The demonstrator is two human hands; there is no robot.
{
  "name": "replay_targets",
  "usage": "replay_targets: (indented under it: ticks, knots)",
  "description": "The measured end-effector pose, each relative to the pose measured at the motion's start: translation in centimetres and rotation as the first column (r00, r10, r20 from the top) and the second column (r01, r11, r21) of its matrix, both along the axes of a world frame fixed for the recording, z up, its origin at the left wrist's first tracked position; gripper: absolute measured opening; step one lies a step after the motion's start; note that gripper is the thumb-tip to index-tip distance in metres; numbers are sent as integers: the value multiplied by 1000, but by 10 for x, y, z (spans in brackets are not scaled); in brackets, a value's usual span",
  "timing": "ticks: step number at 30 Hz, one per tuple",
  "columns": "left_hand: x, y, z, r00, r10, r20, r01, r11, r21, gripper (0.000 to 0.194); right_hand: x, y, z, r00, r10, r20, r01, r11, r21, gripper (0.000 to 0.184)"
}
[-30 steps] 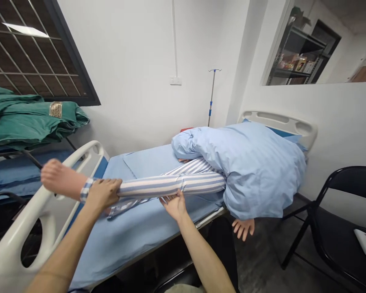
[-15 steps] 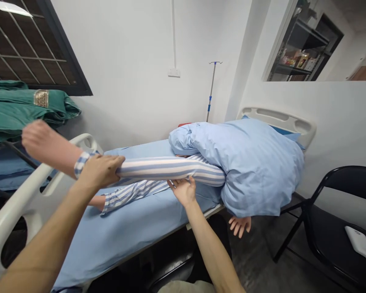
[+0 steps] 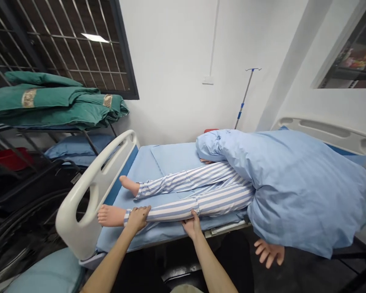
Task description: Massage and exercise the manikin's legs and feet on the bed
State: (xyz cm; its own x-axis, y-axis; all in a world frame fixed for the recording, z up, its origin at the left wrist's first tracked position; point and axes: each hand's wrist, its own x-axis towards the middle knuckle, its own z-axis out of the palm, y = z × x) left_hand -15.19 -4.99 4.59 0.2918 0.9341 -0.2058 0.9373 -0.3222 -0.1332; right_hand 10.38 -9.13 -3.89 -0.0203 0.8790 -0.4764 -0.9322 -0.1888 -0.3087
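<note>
A manikin in blue-and-white striped trousers lies on the bed, and its near leg (image 3: 173,209) rests low over the sheet. My left hand (image 3: 138,218) is closed over the shin of that leg, just above the bare foot (image 3: 110,215). Under the knee is my right hand (image 3: 192,226), with its thumb against the near side and its fingers partly hidden beneath. The far leg (image 3: 183,182) lies flat on the mattress. A blue quilt (image 3: 293,179) covers the upper body, and a manikin hand (image 3: 270,252) hangs out below it over the bed's edge.
A white footboard (image 3: 79,215) stands left of the feet, with a wheelchair (image 3: 27,203) beyond it. Green folded covers (image 3: 64,108) are piled on a rack at the left. Behind the bed stands an IV pole (image 3: 244,97); a headboard (image 3: 320,127) is at the right.
The near leg has come down from a raised position to the bed, with both my hands still on it. The view has shifted left, bringing the wheelchair into sight.
</note>
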Motion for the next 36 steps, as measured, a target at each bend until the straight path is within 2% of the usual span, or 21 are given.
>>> replay_targets:
  ticks: [2,3,5,6,8,10,12,14,15,16,18,20,21,23,25,26,29,32,34,36]
  knots:
    - [0,4,8,1000,23,19,-24,1000,20,54,4,3,6,999,24,22,-24,1000,2,18]
    - [0,7,18,999,30,26,-31,999,43,52,5,6,13,998,47,31,-48,998,27,20]
    - [1,19,51,999,14,36,-19,991,129,48,9,14,35,995,89,42,-94,989,116,24]
    - [3,26,74,999,-11,36,4,980,201,45,11,18,50,994,104,37,-109,978,176,25]
    - [15,42,130,996,-91,-4,86,929,359,34,20,28,86,996,92,6,-90,961,261,27]
    - [38,59,192,978,-200,-51,197,834,516,30,34,37,126,998,59,-37,-44,945,324,30]
    - [72,74,253,944,-314,-104,307,716,626,27,54,41,164,998,22,-51,0,919,395,34]
    - [113,84,306,904,-392,-169,389,594,704,27,77,40,196,999,-20,-40,36,881,472,39]
    - [133,87,328,888,-414,-200,419,549,723,28,88,38,209,999,-38,-32,49,862,505,43]
    - [152,88,346,877,-426,-223,439,519,733,30,98,36,220,998,-57,-25,62,844,532,46]
    - [178,87,370,869,-415,-270,468,512,720,31,112,30,232,996,-89,-15,81,820,566,49]
    - [186,82,378,868,-407,-285,476,520,709,32,116,25,234,995,-100,-8,86,814,575,50]
    - [183,79,376,869,-406,-283,475,523,707,32,115,24,231,995,-98,-6,83,816,572,49]
    - [164,72,360,875,-400,-274,465,537,704,33,106,24,219,997,-79,-8,70,832,550,47]
    - [134,65,331,892,-371,-260,441,581,684,33,89,26,200,998,-51,-24,56,860,508,42]
    - [116,62,311,906,-348,-241,416,627,659,34,78,27,188,999,-34,-34,46,876,480,39]
    - [61,54,234,964,-242,-112,263,796,546,38,45,30,144,998,13,-62,12,924,382,29]
    - [21,41,140,995,-95,-11,93,934,344,41,19,26,92,998,48,-50,-34,967,251,23]
    - [7,28,78,998,-17,64,2,974,225,45,11,19,57,997,73,-13,-70,986,149,22]
    - [2,15,26,992,46,122,-61,990,124,49,9,12,26,996,85,29,-86,995,55,22]
